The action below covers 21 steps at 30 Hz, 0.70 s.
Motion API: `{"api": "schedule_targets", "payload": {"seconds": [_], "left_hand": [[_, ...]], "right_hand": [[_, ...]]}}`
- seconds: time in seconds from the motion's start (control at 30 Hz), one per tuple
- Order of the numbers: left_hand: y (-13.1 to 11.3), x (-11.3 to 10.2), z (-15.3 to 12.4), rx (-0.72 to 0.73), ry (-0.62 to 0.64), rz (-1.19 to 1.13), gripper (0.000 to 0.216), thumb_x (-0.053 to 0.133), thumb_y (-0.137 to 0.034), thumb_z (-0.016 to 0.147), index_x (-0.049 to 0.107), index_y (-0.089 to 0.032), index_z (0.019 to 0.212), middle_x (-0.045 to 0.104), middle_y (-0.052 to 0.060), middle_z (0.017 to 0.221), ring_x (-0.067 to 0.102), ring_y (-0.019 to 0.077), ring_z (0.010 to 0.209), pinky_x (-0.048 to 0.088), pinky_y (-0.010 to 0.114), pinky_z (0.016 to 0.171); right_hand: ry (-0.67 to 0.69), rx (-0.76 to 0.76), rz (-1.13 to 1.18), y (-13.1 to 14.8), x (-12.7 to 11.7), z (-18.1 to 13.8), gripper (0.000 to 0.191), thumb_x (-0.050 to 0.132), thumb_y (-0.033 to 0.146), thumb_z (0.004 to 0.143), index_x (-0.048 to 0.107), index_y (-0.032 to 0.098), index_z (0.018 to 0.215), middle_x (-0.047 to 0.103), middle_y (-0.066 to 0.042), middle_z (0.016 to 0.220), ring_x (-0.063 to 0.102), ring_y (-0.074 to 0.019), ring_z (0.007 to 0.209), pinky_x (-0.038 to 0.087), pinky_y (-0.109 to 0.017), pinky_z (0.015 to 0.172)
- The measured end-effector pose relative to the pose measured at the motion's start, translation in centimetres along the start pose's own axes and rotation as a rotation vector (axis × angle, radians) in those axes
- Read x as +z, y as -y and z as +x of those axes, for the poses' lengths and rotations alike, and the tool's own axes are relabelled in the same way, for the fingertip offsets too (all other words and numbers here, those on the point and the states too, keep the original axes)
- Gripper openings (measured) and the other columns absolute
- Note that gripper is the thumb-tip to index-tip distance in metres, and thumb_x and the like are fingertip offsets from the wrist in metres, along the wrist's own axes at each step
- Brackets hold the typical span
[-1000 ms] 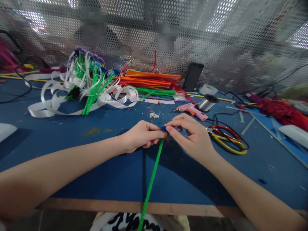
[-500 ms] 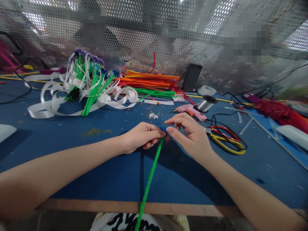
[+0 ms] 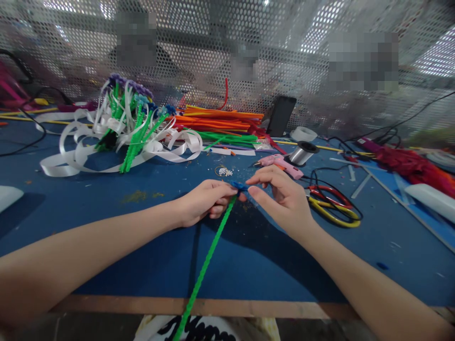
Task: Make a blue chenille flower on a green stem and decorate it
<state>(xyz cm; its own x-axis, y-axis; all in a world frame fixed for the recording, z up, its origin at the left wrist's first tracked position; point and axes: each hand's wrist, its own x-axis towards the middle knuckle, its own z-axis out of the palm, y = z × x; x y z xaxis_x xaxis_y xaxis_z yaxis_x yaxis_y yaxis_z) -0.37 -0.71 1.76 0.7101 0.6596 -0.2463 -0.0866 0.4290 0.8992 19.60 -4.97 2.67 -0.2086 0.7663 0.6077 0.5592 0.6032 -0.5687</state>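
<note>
The left hand [image 3: 204, 202] is curled shut around the top of a green stem [image 3: 206, 265], thumb and fingers pinching it just below a small blue piece [image 3: 239, 186] at its tip. The stem runs down from that grip, over the blue counter [image 3: 106, 208] and past its near edge toward the person's lap. The right hand [image 3: 280, 196] meets the blue piece from the other side: its thumb and forefinger are closed to a narrow pinch at the piece, the other 3 fingers loosely bent. Whether the right fingertips truly grip the blue piece or only touch it is hard to tell, since it is small and partly covered.

Taking the blue piece as the landmark: just beyond it lies a small ring with white beads [image 3: 223, 171]. Beyond and to its right lie a pink glue gun [image 3: 279, 162] and a wire spool [image 3: 301, 152], near each other. To its right, close by the right hand, lie scissors [image 3: 332, 204] with red and yellow handles. Well beyond it lies a heap of orange and green stems [image 3: 220, 124], with a dark phone [image 3: 280, 116] propped at the heap's right end. Far beyond and to its left sits a bundle of finished flowers [image 3: 131, 118] tangled in white ribbon [image 3: 71, 158]. A perforated screen [image 3: 199, 52] closes off the far edge.
</note>
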Motion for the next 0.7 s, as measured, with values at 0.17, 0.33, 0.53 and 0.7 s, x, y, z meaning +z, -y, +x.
{"api": "schedule_targets", "payload": {"seconds": [0.17, 0.33, 0.53, 0.7], "left_hand": [[0.2, -0.2, 0.0, -0.007, 0.000, -0.017, 0.018, 0.058, -0.026, 0.093, 0.065, -0.014, 0.081, 0.029, -0.011, 0.053, 0.025, 0.0026, 0.039, 0.024, 0.016, 0.040], [0.3, -0.5, 0.1, -0.002, 0.020, -0.033, 0.023, 0.071, -0.036, 0.087, 0.068, -0.013, 0.087, 0.030, -0.011, 0.055, 0.025, 0.0019, 0.042, 0.023, 0.015, 0.041], [0.5, -0.8, 0.5, 0.096, -0.028, -0.129, 0.028, 0.072, -0.041, 0.088, 0.070, -0.014, 0.095, 0.031, -0.010, 0.057, 0.025, 0.0010, 0.043, 0.023, 0.014, 0.042], [0.4, -0.3, 0.3, 0.122, -0.045, -0.122, 0.035, 0.073, -0.044, 0.086, 0.069, -0.015, 0.106, 0.045, -0.007, 0.065, 0.031, 0.0006, 0.045, 0.025, 0.014, 0.041]], "right_hand": [[-0.030, -0.075, -0.125, -0.1, 0.2, 0.1, 0.006, 0.067, 0.019, 0.088, 0.068, 0.024, 0.091, 0.064, -0.004, 0.090, 0.061, -0.0218, 0.094, 0.047, -0.042, 0.089], [-0.069, 0.080, -0.097, 0.2, 0.1, 0.1, 0.009, 0.066, 0.029, 0.090, 0.067, 0.022, 0.085, 0.065, -0.003, 0.083, 0.059, -0.0183, 0.080, 0.048, -0.035, 0.076], [0.380, 0.828, 0.614, 1.1, 0.9, -0.4, 0.047, 0.067, 0.060, 0.086, 0.070, 0.014, 0.077, 0.058, 0.001, 0.058, 0.040, -0.0073, 0.046, 0.027, -0.024, 0.044], [0.467, 0.930, 0.984, 2.2, 0.7, -0.3, 0.030, 0.081, 0.043, 0.077, 0.071, 0.015, 0.078, 0.043, 0.009, 0.048, 0.025, -0.0040, 0.042, 0.018, -0.020, 0.040]]}}
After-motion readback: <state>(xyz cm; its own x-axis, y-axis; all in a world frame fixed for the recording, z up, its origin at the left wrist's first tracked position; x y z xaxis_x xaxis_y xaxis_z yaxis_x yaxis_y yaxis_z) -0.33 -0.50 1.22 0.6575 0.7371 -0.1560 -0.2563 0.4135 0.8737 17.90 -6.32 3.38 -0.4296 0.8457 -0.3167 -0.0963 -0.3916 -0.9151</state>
